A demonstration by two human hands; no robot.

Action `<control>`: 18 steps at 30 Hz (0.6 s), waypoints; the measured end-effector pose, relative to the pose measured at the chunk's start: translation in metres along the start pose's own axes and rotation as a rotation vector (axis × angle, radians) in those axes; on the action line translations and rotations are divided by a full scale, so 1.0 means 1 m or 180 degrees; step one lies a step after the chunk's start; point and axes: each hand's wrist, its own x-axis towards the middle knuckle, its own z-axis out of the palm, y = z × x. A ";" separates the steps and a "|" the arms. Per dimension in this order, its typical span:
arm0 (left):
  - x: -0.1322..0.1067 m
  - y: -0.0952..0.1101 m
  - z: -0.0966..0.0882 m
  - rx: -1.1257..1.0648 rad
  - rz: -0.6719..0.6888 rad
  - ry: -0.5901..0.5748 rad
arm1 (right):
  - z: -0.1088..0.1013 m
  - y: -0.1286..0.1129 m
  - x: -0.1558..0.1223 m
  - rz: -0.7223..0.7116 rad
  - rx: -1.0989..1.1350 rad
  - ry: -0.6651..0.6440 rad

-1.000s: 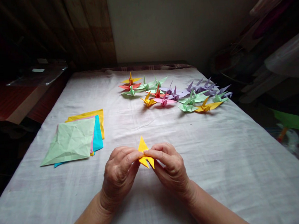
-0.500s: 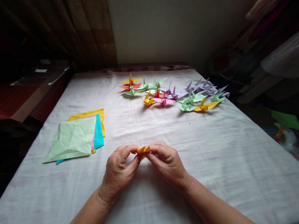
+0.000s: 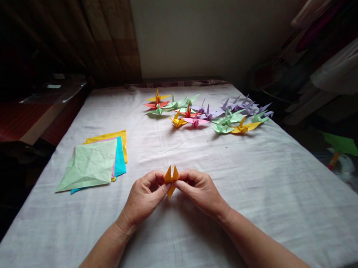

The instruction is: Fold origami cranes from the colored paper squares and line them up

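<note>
Between my two hands is a small piece of folded orange paper [image 3: 171,176], with two points sticking up and one pointing down. My left hand [image 3: 147,195] pinches its left side between thumb and fingers. On the right side, my right hand [image 3: 200,191] grips it the same way, and the thumbs nearly meet at its middle. Fingertips behind the paper are partly hidden. Farther off, several folded paper cranes stand in a group, among them a pink crane [image 3: 195,121], a yellow crane [image 3: 244,126] and a purple crane [image 3: 208,114].
A stack of square paper sheets, pale green [image 3: 90,162] on top with blue and yellow below, lies at the left on the white cloth [image 3: 264,209]. A clear plastic bag [image 3: 56,91] rests on the red-brown surface beyond. Clothes hang at the right.
The orange paper has tipped so its two points now stand upright and its lower point shows more. Both hands keep hold of it; my thumbs have come up onto its front.
</note>
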 end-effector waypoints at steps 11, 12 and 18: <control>0.002 0.004 -0.004 -0.0302 -0.0439 -0.0133 | 0.001 -0.001 0.000 0.0159 0.0093 0.0062; 0.002 0.004 -0.004 -0.0334 -0.0454 -0.0117 | 0.001 -0.002 0.000 0.0194 0.0115 0.0026; 0.000 0.006 0.001 -0.0564 -0.0646 0.0010 | -0.002 -0.011 0.003 0.0353 0.0083 -0.0348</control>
